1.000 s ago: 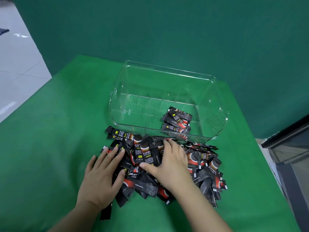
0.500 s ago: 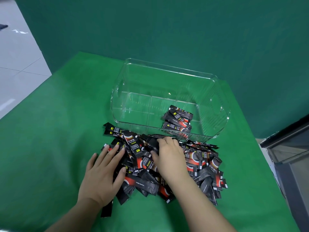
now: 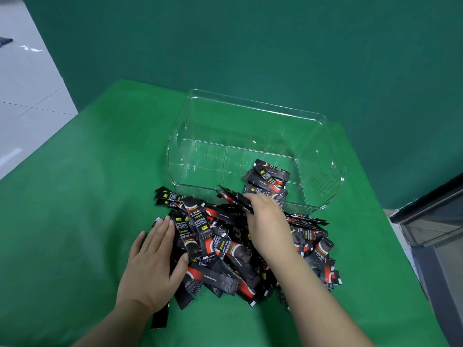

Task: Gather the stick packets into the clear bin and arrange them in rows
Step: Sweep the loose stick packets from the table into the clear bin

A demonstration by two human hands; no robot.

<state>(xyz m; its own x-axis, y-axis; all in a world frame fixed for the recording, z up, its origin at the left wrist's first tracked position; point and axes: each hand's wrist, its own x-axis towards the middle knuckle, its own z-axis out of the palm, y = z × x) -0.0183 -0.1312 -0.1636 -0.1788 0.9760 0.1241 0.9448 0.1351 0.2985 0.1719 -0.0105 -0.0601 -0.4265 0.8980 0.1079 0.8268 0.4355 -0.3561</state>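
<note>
Right hand [image 3: 268, 221] pinches a few packets [image 3: 235, 199]; left hand [image 3: 152, 261] lies flat on the pile [image 3: 220, 246]. Light, slippery sticks: probably best gripped mid-length

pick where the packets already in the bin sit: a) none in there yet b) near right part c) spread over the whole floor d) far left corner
b, a few packets lie stacked in the bin at its near right, the other compartments bare.
</note>
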